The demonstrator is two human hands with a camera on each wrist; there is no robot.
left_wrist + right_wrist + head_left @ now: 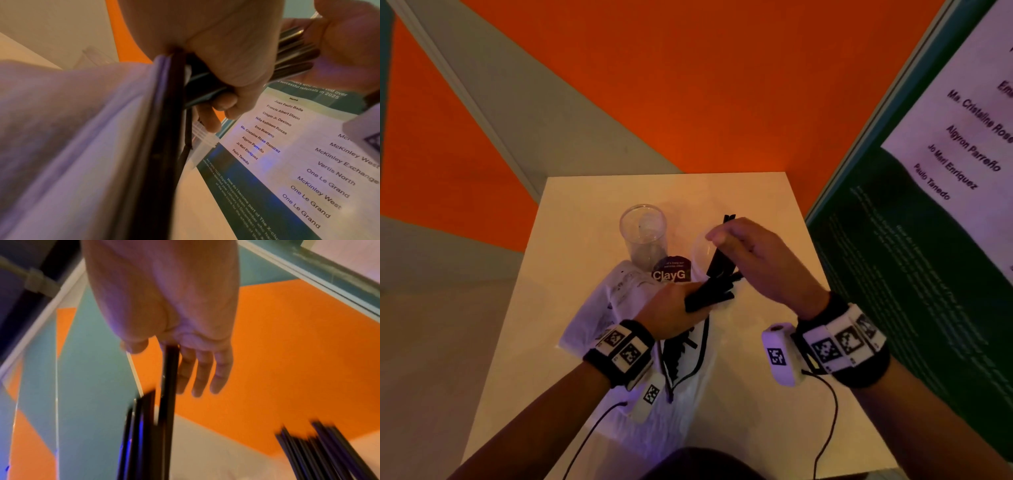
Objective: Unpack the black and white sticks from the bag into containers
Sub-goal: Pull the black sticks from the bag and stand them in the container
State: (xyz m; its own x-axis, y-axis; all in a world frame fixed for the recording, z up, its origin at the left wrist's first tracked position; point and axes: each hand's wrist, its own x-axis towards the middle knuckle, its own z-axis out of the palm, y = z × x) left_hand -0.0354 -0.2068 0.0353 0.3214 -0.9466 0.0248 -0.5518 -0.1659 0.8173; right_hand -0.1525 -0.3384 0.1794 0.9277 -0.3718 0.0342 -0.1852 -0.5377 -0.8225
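Note:
My left hand (pixel 675 308) grips a bundle of black sticks (pixel 711 294) just above the mouth of the white bag (pixel 599 308), which lies on the table with a ClayG label (pixel 670 272). In the left wrist view the fingers (pixel 232 78) curl round the bundle of black sticks (pixel 205 91) beside the bag's cloth (pixel 72 129). My right hand (pixel 722 240) pinches a few black sticks (pixel 720 258) upright between thumb and forefinger, over a clear cup (pixel 700 250) that it partly hides. The right wrist view shows the pinched black sticks (pixel 169 386) with the other fingers (pixel 202 378) straight.
A second clear cup (pixel 643 233) stands upright behind the bag on the small white table (pixel 756 205). A green poster board (pixel 911 274) rises along the table's right edge. Orange and grey floor surrounds the table. Wrist camera cables (pixel 828 411) hang near the front edge.

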